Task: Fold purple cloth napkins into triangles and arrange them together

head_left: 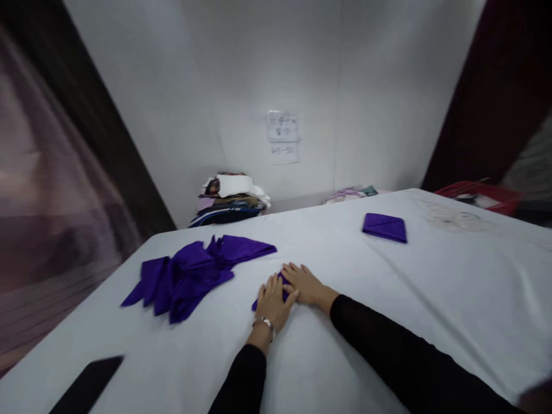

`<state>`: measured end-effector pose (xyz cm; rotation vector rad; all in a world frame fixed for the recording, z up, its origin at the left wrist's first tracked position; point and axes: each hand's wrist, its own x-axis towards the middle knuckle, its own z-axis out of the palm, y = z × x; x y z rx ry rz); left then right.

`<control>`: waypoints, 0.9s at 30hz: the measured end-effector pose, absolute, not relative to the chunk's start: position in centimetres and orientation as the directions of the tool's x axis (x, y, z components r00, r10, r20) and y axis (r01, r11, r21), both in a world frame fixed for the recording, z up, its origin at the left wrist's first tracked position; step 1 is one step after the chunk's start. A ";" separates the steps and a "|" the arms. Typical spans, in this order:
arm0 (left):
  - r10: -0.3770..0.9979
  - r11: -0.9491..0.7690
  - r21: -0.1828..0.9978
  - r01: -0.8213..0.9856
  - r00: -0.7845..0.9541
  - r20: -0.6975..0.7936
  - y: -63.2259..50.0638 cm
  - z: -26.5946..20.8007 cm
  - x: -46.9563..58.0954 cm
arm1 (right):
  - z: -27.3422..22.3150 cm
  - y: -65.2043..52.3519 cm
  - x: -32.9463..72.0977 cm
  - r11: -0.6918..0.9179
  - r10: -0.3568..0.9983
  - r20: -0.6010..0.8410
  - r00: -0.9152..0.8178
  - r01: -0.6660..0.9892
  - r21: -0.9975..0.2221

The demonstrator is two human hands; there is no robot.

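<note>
Head view: a white-covered table point(336, 253) fills most of the lower part. Across the table's left side spreads a heap of purple cloths point(185, 282), rumpled, with pointed corners. Behind the table's far edge sits a stack of clothes point(233, 201). Past the table's far right corner, a red basket point(513, 201) holds something pale and something dark, too blurred to name. Near the table's middle, the left hand point(273, 305) and right hand point(304, 286) lie palms down, fingers outstretched, over a purple cloth point(283, 278), mostly hidden beneath them. Toward the table's far right lies a folded purple packet point(384, 227), flat, four-sided, diagonally creased.
</note>
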<state>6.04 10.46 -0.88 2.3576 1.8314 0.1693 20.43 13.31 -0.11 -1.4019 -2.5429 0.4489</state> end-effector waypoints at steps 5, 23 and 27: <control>0.967 -0.253 0.151 0.956 0.256 0.002 11.0 -1.1 5.9 | 0.2 11.8 22.2 0.483 0.869 0.070 -0.490 0.808 -0.338; 0.962 -0.274 0.107 0.956 0.274 0.019 11.1 -1.4 5.9 | 2.0 7.8 27.6 0.315 0.925 -0.078 -0.371 0.867 -0.386; 0.963 -0.270 0.093 0.958 0.270 0.013 11.0 -1.2 6.0 | 3.9 8.3 24.6 0.413 0.903 0.051 -0.427 0.827 -0.381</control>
